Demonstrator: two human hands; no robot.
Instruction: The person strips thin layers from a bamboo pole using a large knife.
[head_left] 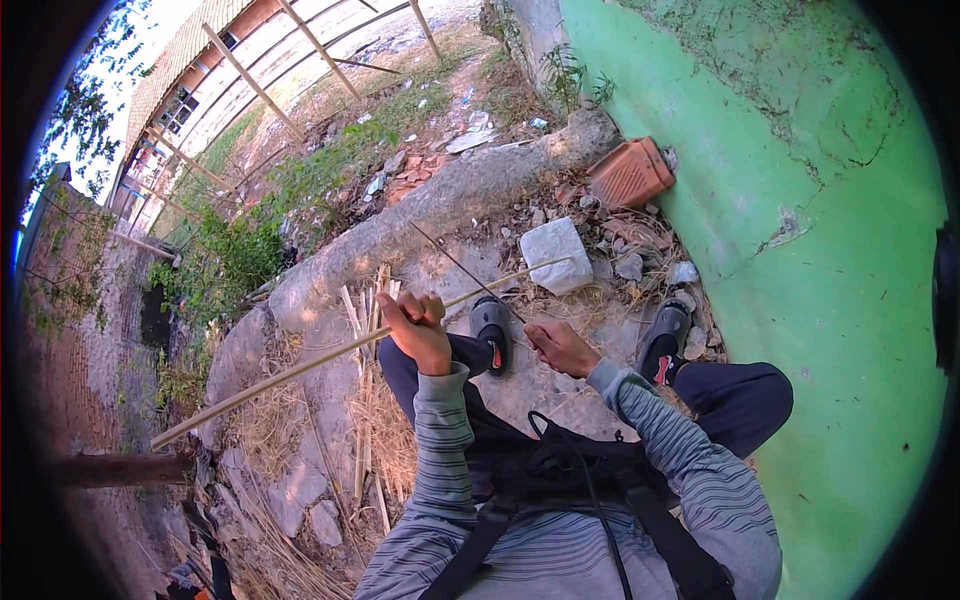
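My left hand [418,330] is closed around a long, pale bamboo pole [290,386]. The pole slants from the lower left up to a white block [556,250] on the ground, its far end lying over the block's face; whether they touch I cannot tell. My right hand [562,348] is closed on a long, thin, dark tool, probably a knife [460,265], seen nearly edge-on. Its handle is hidden in my fist. The thin tool points up and left, and crosses the bamboo pole in this view. Split bamboo strips [366,440] lie to the left of my legs.
A low concrete ridge [400,235] runs across in front, with rubble and litter beyond it. A green wall [820,260] stands close on my right. An orange clay block [632,175] rests by the wall. My shoes [491,335] flank the work area; bushes [235,250] grow at left.
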